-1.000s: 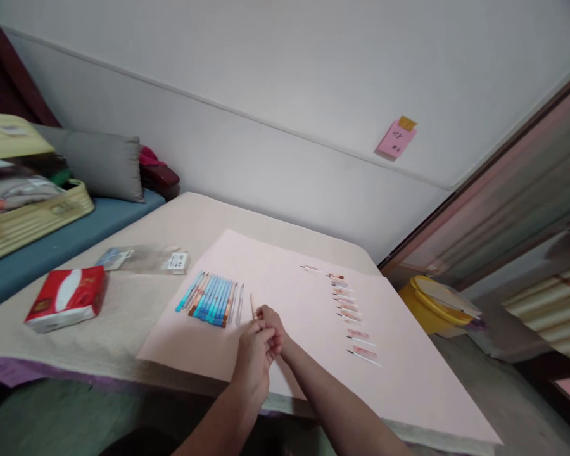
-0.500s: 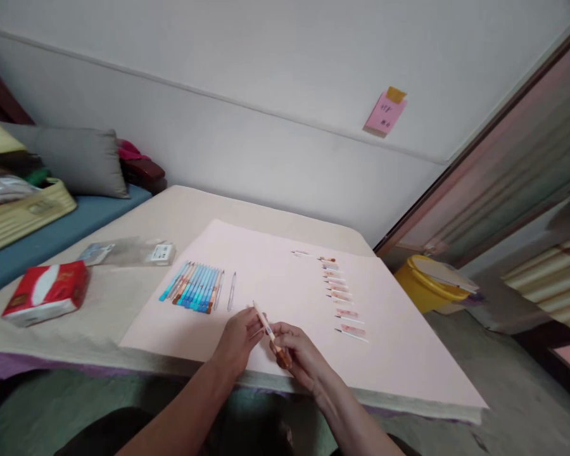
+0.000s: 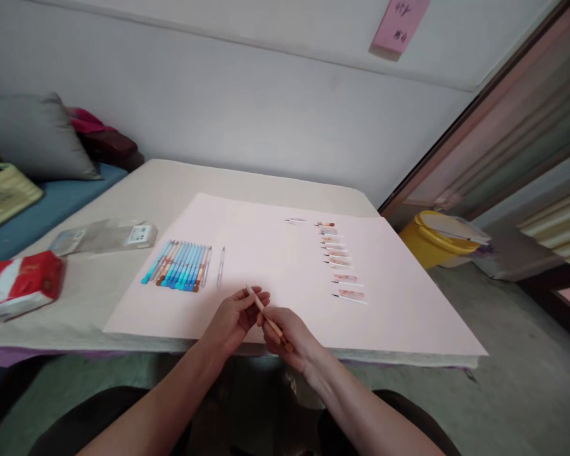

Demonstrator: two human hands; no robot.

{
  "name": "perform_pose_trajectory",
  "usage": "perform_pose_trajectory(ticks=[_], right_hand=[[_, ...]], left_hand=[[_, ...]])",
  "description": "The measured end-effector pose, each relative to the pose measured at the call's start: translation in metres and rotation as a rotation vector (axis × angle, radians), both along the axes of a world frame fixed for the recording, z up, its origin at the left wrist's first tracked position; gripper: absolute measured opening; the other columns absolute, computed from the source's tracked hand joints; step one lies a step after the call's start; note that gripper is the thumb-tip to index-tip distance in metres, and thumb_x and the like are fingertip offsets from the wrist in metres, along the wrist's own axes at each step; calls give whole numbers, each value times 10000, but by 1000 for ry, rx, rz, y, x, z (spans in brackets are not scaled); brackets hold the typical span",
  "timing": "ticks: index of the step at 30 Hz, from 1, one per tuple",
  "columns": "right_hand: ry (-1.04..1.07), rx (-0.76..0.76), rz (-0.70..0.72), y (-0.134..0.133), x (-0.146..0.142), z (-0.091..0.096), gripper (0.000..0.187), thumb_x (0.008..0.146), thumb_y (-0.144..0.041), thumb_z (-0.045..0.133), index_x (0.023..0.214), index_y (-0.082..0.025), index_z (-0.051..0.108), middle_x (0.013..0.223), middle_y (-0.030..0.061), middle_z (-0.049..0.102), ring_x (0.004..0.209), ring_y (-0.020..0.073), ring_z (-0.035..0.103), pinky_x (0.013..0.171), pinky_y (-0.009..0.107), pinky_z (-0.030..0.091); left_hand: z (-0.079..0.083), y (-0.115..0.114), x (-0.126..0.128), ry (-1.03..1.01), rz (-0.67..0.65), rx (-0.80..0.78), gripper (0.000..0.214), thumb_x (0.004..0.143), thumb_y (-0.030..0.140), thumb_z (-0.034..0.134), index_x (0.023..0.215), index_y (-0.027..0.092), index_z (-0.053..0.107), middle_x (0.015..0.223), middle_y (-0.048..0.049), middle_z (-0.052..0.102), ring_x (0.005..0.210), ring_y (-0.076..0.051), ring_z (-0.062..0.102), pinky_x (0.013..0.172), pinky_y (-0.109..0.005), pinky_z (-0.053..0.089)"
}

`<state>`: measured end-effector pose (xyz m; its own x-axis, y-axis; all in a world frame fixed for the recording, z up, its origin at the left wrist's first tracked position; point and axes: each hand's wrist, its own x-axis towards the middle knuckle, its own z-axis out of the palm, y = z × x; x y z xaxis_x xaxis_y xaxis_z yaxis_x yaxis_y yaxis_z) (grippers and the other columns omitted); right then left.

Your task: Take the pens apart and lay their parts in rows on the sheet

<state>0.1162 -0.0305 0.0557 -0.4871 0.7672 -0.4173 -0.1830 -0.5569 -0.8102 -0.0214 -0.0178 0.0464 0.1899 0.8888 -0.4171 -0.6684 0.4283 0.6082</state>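
Above the front of a pale pink sheet (image 3: 270, 259), both my hands are on a cream pen (image 3: 274, 327) with a brown end. My left hand (image 3: 230, 320) pinches it close to its tip, which points up and away from me. Lower down the barrel, the fingers of my right hand (image 3: 294, 339) are wrapped round it, the brown end showing beside the palm. To the left lies a close row of blue, brown and clear pens (image 3: 185, 265), with one clear pen (image 3: 221, 266) apart from it. On the right, several slim dark-tipped pieces with pinkish sleeves (image 3: 338, 259) form a column.
A red tissue pack (image 3: 33, 282) and a clear plastic bag (image 3: 104, 237) lie at the table's left. Past the right edge stands a yellow bucket (image 3: 432, 240). A white wall (image 3: 247, 114) rises behind, and a grey cushion (image 3: 33, 136) rests on the left bench.
The view has tipped downward. My right hand has turned and closed further round the pen, covering more of the barrel. My left hand now pinches nearer the tip.
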Motion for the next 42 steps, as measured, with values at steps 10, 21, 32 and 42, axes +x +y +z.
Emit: perform_pose_trajectory(ticks=[10,21,32,42], right_hand=[[-882,771,56,-5,-9,-10,298,858,-345,412,613,-182,458,552,-7,463,493,91,359,485,239,203],[-358,277,104,5,5,0,285,836,-405,417,708,-177,531,394,-72,381,325,68,281,357,197,191],[-1040,801,40,-4,-4,-12,243,809,-337,489,614,-192,480,540,-9,482,500,100,394,500,236,203],[-672,668,23,-1,1,-11,328,823,-365,492,566,-173,421,529,-44,373,503,77,321,460,214,209]], left_hand=[[2,-4,-2,173,84,-28,147,646,176,719,711,106,607,712,-82,661,645,-138,618,628,-248,494],[5,2,-5,-25,35,8,126,753,123,599,874,97,624,920,-144,671,903,-216,636,793,-317,497],[3,1,-5,149,107,-4,156,666,205,714,727,115,601,737,-71,654,701,-136,624,678,-247,496],[3,0,-5,207,48,59,150,668,212,709,710,111,606,706,-62,636,671,-133,610,678,-257,490]])
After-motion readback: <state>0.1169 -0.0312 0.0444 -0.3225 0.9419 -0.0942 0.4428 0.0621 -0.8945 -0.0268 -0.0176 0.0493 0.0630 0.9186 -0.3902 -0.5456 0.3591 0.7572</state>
